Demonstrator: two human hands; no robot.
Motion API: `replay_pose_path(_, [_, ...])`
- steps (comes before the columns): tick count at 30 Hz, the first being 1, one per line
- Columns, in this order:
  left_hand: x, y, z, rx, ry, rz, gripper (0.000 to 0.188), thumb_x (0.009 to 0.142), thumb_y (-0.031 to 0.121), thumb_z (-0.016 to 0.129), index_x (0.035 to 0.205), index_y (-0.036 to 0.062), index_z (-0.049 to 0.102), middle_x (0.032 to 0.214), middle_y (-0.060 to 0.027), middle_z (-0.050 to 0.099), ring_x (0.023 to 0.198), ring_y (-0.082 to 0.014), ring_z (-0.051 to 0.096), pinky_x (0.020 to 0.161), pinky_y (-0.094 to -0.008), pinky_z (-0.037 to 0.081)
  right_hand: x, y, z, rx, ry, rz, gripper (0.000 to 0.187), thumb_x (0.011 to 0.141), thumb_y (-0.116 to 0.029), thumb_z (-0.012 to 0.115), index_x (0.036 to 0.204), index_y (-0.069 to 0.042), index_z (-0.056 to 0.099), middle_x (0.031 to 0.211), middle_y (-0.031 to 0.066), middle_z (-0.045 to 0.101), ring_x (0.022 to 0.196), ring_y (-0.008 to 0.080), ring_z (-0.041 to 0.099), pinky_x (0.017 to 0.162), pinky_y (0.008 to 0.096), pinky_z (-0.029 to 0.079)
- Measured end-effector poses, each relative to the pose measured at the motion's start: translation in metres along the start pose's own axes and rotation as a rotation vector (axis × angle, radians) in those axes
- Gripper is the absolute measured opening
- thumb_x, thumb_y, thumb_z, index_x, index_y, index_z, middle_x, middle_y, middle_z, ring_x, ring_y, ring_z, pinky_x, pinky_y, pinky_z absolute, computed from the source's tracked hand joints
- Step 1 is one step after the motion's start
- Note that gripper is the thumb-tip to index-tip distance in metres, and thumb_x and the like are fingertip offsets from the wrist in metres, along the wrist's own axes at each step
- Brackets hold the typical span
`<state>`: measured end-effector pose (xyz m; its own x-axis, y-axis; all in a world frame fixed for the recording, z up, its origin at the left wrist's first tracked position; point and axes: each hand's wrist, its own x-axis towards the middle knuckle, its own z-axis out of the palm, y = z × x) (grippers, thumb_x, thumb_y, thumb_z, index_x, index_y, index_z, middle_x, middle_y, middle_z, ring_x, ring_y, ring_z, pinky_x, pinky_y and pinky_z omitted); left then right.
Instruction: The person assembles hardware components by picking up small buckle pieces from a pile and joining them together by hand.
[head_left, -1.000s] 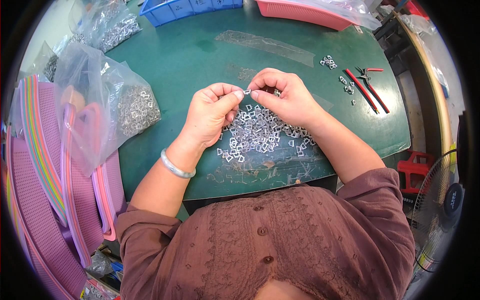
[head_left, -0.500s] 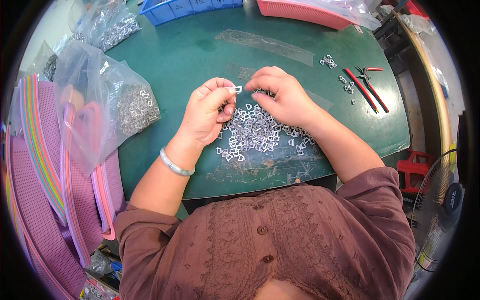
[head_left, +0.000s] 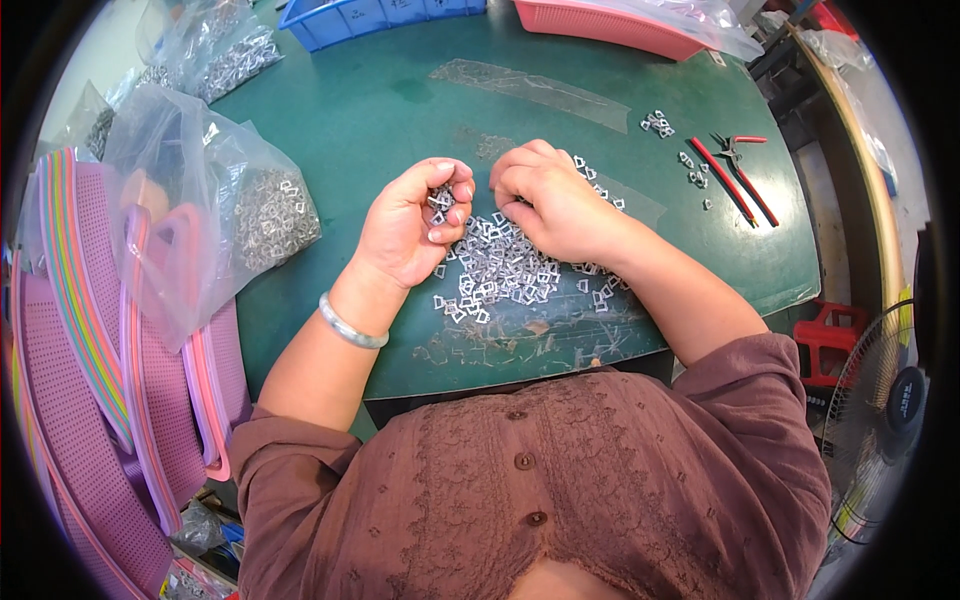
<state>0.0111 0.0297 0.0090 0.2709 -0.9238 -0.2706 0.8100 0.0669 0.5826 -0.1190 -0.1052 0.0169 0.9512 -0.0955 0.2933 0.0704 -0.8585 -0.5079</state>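
A person in a brown buttoned shirt (head_left: 520, 480) sits at a green surface (head_left: 700, 270), purple perforated baskets (head_left: 75, 350) with striped rims stacked at the left and a fan (head_left: 850, 420) standing at the right near a red stool (head_left: 830, 345). A pale bracelet (head_left: 352, 325) circles the left wrist. Directly in front of the worker, small metal frames lie in a loose pile (head_left: 505, 262), a few strays at its lower edge. The left hand (head_left: 410, 225), palm turned inward, curls its fingers around a cluster of metal frames (head_left: 440, 202) just above the pile's left side. The right hand (head_left: 560, 205) bends over the pile's upper edge, fingers drawn together and pointing down; whether they pinch a piece cannot be told. More frames (head_left: 598, 185) show just beyond its knuckles.

To the left, a clear plastic bag (head_left: 275, 225) holds a heap of similar pieces. To the right, red-handled pliers (head_left: 758, 194) lie with handles apart beside a slim red tool (head_left: 722, 182), near two little groups of frames. Farther out, a clear plastic strip (head_left: 535, 92) lies flat, bags of metal parts (head_left: 235, 65) crowd the left corner, and a blue bin (head_left: 380, 18) and a pink basket (head_left: 610, 28) line the far edge.
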Motion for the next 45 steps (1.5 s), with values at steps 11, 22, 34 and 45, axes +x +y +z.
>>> replay_pose_path(11, [-0.001,-0.001,0.005,0.089,0.070,0.013,0.015,0.081,0.006,0.044,0.092,-0.0015,0.051,0.070,-0.0047,0.050,0.052,-0.0084,0.045,0.037,-0.0153,0.031,-0.001,0.000,0.001,-0.063,-0.006,-0.072,0.006,0.069,-0.006,0.055,0.072,-0.007,0.059,0.089,0.0047,0.053,0.091,0.0231,0.045,0.078,0.0356,0.034])
replay_pose_path(22, [-0.002,-0.002,0.007,0.161,0.086,0.024,0.015,0.082,0.011,0.049,0.087,-0.0012,0.054,0.066,-0.0024,0.050,0.051,-0.0071,0.045,0.036,-0.0151,0.030,-0.002,-0.002,0.000,-0.048,-0.043,-0.033,0.004,0.069,-0.007,0.053,0.069,-0.006,0.057,0.090,0.0059,0.053,0.092,0.0240,0.045,0.079,0.0363,0.034])
replay_pose_path(34, [-0.003,-0.003,0.011,0.251,0.133,0.020,0.015,0.083,0.013,0.048,0.088,-0.0003,0.053,0.065,-0.0013,0.048,0.049,-0.0063,0.040,0.035,-0.0146,0.027,-0.001,0.000,-0.002,-0.039,-0.069,-0.072,0.002,0.069,-0.005,0.054,0.070,-0.006,0.055,0.088,0.0059,0.052,0.089,0.0248,0.045,0.076,0.0354,0.034])
replay_pose_path(45, [-0.009,-0.003,0.018,0.456,0.044,-0.062,0.012,0.083,0.011,0.049,0.080,0.0017,0.055,0.061,-0.0001,0.048,0.045,-0.0046,0.040,0.034,-0.0150,0.024,0.006,-0.003,-0.010,0.147,0.245,-0.277,0.015,0.067,0.001,0.058,0.078,-0.004,0.049,0.096,0.0094,0.050,0.088,0.0265,0.046,0.075,0.0335,0.039])
